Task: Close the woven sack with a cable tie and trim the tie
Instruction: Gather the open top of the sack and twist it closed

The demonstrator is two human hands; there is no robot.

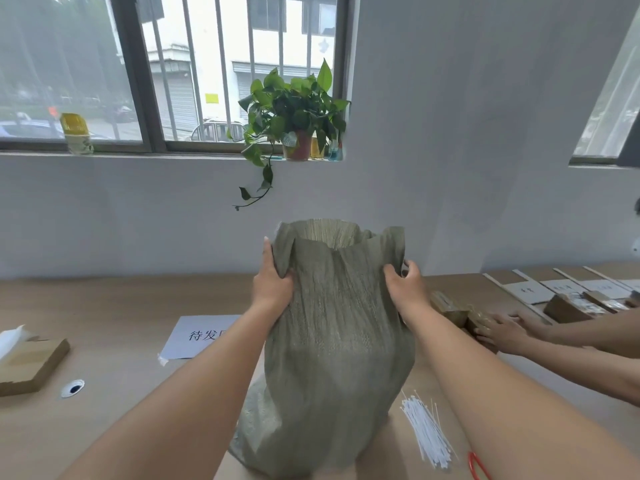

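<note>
Both hands, left [273,284] and right [405,285], grip the grey-green woven sack [332,341] standing on the tan wooden surface [121,306]. White cable ties [427,433] lie beside it. Behind, a potted green plant [294,116] sits on the windowsill.

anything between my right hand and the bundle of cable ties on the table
Nothing visible lies between them. The right hand grips the woven sack near its open mouth, and the cable ties lie on bare table below it, right of the sack; only your own forearm crosses above them.
</note>
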